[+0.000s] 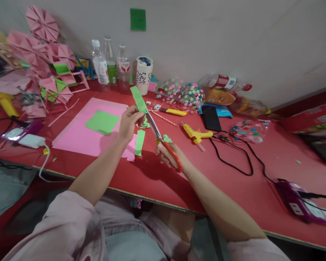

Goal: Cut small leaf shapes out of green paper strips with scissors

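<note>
My left hand (132, 121) pinches a strip of green paper (138, 98) near its lower end, holding it above the table. In my right hand (167, 154) is a pair of scissors with orange handles (175, 156). The scissor blades point up and left and meet the strip's lower end beside my left fingers. Whether the blades are fully closed is hard to see. Beneath them lie small green cut pieces (167, 138) and a short green strip (139, 143). To the left, a green paper square (102, 122) rests on a large pink sheet (76, 139).
A yellow glue gun (197, 134), a black phone (211, 117) and a yellow cutter (174, 112) lie to the right. Bottles (100, 65) and a white cup (144, 76) stand along the wall. Pink folded paper (42, 23) fills the left back. Power strips (301, 203) and cables occupy both sides.
</note>
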The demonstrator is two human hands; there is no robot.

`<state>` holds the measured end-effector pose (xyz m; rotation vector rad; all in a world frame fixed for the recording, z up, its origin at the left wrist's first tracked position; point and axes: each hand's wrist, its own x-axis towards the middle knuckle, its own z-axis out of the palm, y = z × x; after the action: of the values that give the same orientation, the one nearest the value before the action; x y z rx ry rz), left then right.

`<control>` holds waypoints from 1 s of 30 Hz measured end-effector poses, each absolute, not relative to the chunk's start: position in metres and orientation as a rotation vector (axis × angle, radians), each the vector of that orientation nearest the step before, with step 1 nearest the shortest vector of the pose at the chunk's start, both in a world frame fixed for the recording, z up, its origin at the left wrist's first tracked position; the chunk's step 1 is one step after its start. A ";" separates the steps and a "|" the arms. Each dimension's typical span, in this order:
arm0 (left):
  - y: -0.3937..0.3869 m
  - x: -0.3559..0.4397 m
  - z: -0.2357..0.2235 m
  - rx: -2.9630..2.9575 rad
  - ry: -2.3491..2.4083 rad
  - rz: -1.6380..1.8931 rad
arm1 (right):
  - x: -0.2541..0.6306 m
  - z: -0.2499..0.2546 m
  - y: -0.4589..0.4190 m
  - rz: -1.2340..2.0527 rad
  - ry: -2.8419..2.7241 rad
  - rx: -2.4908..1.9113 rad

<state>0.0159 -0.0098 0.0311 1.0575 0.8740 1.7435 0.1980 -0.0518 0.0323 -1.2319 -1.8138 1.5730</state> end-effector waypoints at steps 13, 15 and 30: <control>-0.008 0.013 0.028 1.093 0.893 1.656 | 0.199 0.035 -0.051 1.522 -1.820 -1.333; -0.007 0.012 0.028 1.093 0.891 1.646 | 0.198 0.036 -0.052 1.527 -1.808 -1.341; -0.007 0.013 0.029 1.063 0.891 1.618 | 0.194 0.036 -0.055 1.478 -1.780 -1.427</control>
<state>0.0128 -0.0073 0.0291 1.0626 0.8906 1.6178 0.1938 -0.0549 0.0360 -1.4267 -1.7796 1.4783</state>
